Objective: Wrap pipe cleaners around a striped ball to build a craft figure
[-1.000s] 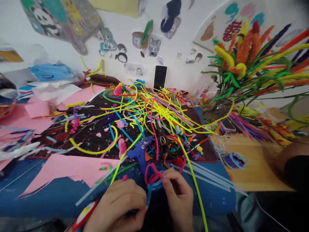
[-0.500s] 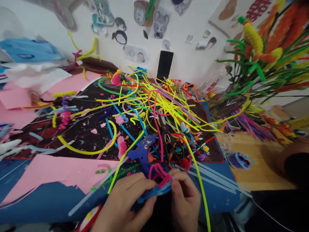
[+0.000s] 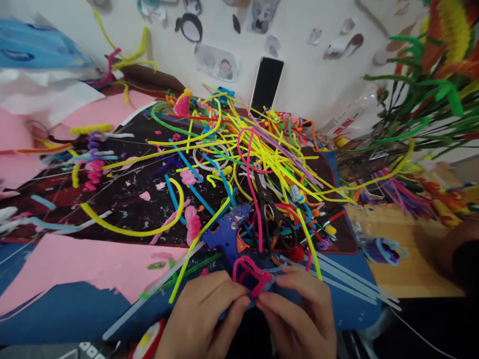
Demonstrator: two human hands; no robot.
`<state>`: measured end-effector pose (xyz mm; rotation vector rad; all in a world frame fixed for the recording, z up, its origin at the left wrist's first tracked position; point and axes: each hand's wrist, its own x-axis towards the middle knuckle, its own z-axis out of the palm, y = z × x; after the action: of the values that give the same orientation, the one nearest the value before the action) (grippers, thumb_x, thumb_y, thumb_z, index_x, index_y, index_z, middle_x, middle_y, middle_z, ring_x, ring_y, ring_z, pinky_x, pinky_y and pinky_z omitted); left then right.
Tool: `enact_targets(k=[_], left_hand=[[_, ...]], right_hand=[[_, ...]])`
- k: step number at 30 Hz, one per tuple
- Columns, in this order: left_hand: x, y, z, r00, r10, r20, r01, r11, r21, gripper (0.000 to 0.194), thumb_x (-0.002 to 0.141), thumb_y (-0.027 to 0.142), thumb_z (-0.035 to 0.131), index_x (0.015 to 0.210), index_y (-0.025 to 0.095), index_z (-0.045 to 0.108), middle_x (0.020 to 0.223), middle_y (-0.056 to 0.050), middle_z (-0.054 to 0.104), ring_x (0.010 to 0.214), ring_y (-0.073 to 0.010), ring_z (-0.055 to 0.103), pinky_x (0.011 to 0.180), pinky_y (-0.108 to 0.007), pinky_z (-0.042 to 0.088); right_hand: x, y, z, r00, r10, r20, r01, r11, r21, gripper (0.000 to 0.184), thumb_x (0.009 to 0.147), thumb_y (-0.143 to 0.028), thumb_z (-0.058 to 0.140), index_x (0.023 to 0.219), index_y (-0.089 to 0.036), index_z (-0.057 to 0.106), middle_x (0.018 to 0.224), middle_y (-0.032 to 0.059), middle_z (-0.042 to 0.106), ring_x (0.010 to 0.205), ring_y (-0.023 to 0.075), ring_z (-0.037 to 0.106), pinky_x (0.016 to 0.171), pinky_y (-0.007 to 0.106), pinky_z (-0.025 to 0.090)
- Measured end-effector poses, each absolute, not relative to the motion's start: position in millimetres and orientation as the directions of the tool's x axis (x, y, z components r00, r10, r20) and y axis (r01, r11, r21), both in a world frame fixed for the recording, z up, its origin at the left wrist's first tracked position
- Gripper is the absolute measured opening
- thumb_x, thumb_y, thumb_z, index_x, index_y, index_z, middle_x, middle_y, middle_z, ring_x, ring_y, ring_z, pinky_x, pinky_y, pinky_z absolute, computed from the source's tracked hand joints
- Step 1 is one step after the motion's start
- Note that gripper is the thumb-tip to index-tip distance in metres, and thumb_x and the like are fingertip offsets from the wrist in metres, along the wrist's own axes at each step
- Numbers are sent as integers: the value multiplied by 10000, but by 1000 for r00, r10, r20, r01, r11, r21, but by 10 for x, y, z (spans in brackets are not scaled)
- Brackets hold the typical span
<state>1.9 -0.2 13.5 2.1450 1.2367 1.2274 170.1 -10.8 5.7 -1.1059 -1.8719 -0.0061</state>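
Note:
Low in front of me, both hands are pinched around a small piece of bent pipe cleaner. Its pink pipe cleaner loops (image 3: 251, 269) stand up between the fingers; a blue part shows faintly behind and below them. My left hand (image 3: 205, 314) grips it from the left, thumb against index finger. From the right, my right hand (image 3: 305, 306) closes its fingertips on the lower edge. Just beyond lies a blue hot glue gun (image 3: 228, 229) with an orange trigger, and right of it black-handled scissors (image 3: 271, 219).
A heap of yellow pipe cleaners (image 3: 265, 149) covers the dark mat. Pink felt (image 3: 93, 264) lies at the left, glue sticks (image 3: 344, 279) at the right. A phone (image 3: 267, 82) leans on the wall; pipe-cleaner flowers (image 3: 441, 89) rise at the right. Another person's arm (image 3: 445, 249) is at the right edge.
My right hand has moved a little right and its fingers have shifted along the piece. The blue part is now mostly covered by fingers. The view has tilted slightly downward.

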Motion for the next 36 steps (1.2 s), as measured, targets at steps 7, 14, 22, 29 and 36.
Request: enact_targets(k=[7,14,22,29,36], left_hand=[[13,-9,186,269,795,544,581,-585,566,507,1085,348,231,783,194,608,596,16,685,500,-122,639,479,-255,474],[-13,13,205,310,815,490,515,-577,634,597,1087,360,209,671,185,600,535,21,629,449,-109,572,438,-247,422],[9,0,154,167,834,525,304,-550,778,466,1089,326,255,704,211,490,510,68,583,438,-72,566,516,-193,449],[17,-35,111,65,797,600,465,-556,689,416,1068,378,332,807,222,615,546,29,656,464,-116,615,477,-252,450],[14,-127,-25,-37,794,607,538,-496,682,483,1064,384,341,772,217,688,566,4,688,517,-135,664,520,-231,516]], right_hand=[[1798,-33,348,-571,582,579,693,720,-40,197,979,-146,534,897,-211,700,785,4,711,801,158,648,865,323,540],[1711,13,447,-651,587,481,689,723,50,228,981,-122,425,927,-173,641,769,21,728,727,170,625,814,349,471],[1483,-53,262,-313,811,495,556,579,-597,208,1003,-199,322,811,-215,399,757,-23,479,705,135,500,878,356,400],[1440,-14,291,-177,768,616,671,552,-495,342,1013,-374,472,709,-221,511,670,-9,530,677,172,457,805,397,320],[1541,-122,288,-226,733,642,845,476,-245,67,851,-304,692,802,-270,663,716,8,651,712,207,508,746,401,340]])
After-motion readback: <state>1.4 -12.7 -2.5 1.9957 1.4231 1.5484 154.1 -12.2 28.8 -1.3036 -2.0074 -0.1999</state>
